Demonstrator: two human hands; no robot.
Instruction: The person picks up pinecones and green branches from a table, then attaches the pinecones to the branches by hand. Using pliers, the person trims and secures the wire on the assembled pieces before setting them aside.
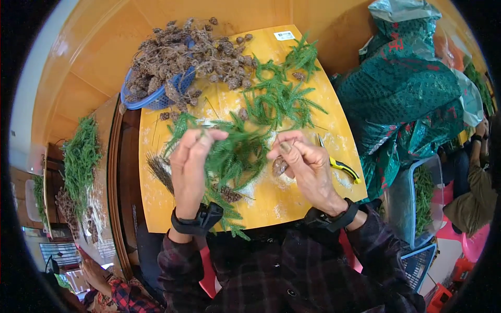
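Observation:
My right hand (309, 169) is closed, thumb against forefinger, with a brown pine cone (280, 167) just under its fingertips. Across from it, my left hand (190, 159) has its fingers drawn together in a pinch beside a motion-blurred green sprig; what sits between them is too small to tell. Below and between both hands lies a bunch of green needled sprigs (235, 159). Another pine cone (229, 194) rests by the left wrist, and dark thin bristly stems (160, 172) lie left of that hand. Pliers with yellow-and-black handles (344, 169) lie right of my right hand.
A blue basket (146, 104) heaped with pine cones (167, 62) stands at the far left of the yellow board (156, 208). More sprigs (279, 99) spread at the back. Green plastic bags (402, 94) and a clear bin (415, 208) flank the right side. Other people work at both edges.

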